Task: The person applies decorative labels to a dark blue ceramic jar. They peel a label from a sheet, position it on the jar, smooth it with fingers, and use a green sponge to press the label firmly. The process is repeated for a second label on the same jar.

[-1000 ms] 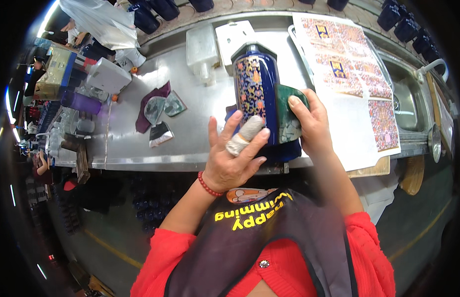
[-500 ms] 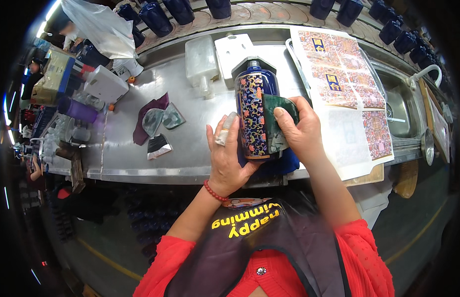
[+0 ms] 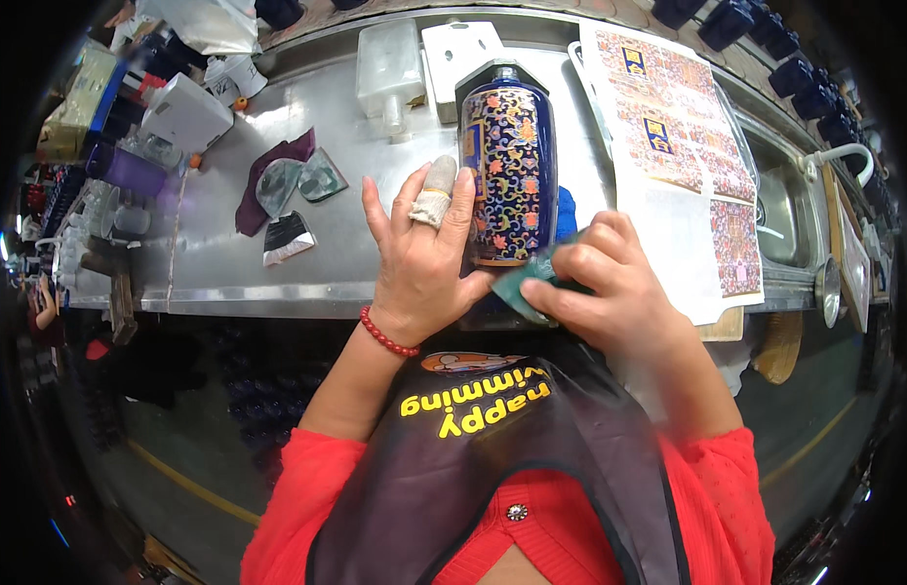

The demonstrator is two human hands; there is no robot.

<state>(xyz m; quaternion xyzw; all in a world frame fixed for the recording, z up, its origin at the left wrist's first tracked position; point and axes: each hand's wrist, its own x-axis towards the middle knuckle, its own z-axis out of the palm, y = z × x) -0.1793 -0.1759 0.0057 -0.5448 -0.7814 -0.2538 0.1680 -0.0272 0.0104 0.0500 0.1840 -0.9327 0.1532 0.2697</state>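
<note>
A dark blue bottle with a colourful floral decal lies on the metal worktop, its neck pointing away from me. A grey angular support shows behind its shoulders. My left hand rests against the bottle's left side with fingers spread, the thumb near its base; one finger wears a pale wrapped cover. In my right hand a thin, flat green scraper is pinched, just below the bottle's lower right end. Part of the scraper is hidden by the fingers. Blue cloth shows right of the bottle.
Left on the worktop lie scraper pieces and maroon cloth. Behind stand a clear square bottle and a white block. Printed decal sheets lie at right, beside a sink. More blue bottles line the back.
My right hand has drawn the green scraper down off the bottle's right side to below its base. The bottle now shows its floral face more fully, its panel turned leftward. The view has shifted.
</note>
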